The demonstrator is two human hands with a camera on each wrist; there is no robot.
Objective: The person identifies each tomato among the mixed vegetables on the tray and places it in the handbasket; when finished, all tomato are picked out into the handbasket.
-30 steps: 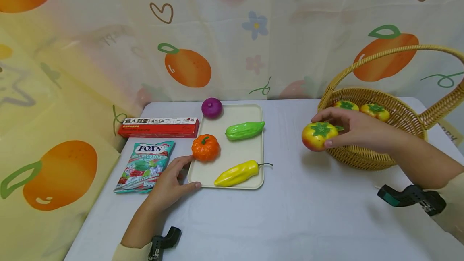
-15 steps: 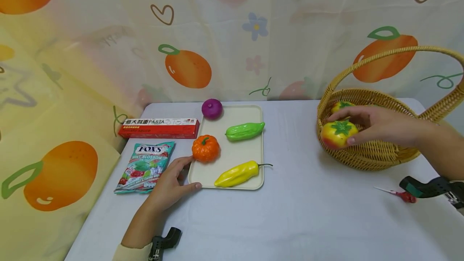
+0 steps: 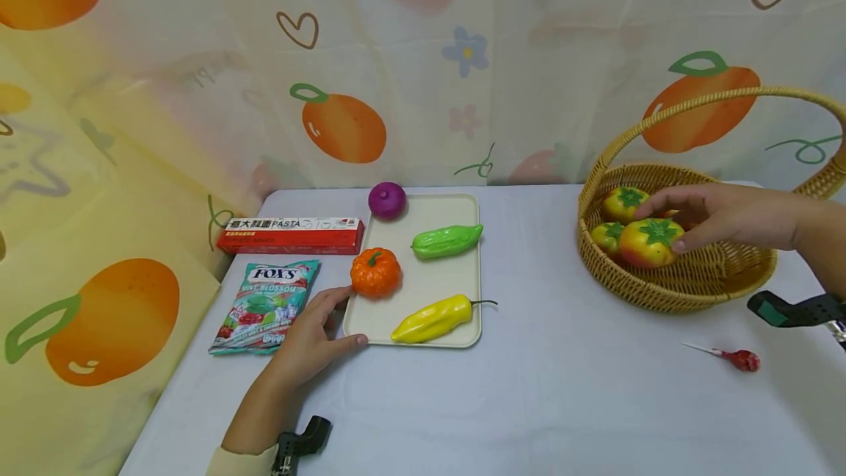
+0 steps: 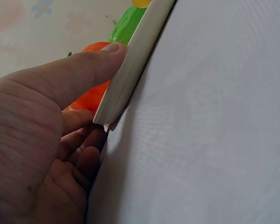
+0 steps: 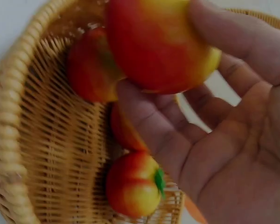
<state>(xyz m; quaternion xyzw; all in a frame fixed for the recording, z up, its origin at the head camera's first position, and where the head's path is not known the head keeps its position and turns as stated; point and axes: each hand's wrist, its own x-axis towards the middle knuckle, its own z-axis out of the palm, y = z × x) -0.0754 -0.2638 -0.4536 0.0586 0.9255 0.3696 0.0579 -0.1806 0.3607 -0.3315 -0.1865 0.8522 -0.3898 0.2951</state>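
My right hand [image 3: 747, 215] holds a red-and-yellow tomato [image 3: 651, 248] with a green star-shaped top, between thumb and fingertips, over the wicker basket [image 3: 681, 301]. In the right wrist view, more tomatoes [image 5: 133, 184] lie in the basket below the held one. Two of these, a rear tomato [image 3: 621, 204] and a front tomato [image 3: 603, 237], show left of my fingers in the head view. At the near left corner of the cream tray [image 3: 423, 281], my left hand [image 3: 313, 340] grips the edge, its thumb on the rim [image 4: 119, 88] and its fingers around the side.
On the tray sit an orange pumpkin [image 3: 375, 273], a green bumpy gourd [image 3: 447, 241], a yellow pepper [image 3: 432, 319] and a purple onion [image 3: 387, 200]. A pasta box [image 3: 291, 236] and a candy bag [image 3: 264, 307] are left. A lollipop [image 3: 742, 360] lies front right.
My right hand has carried the tomato rightward from the basket's left rim to over its inside. The lollipop, earlier covered by the arm, now shows. My left hand stays at the tray.
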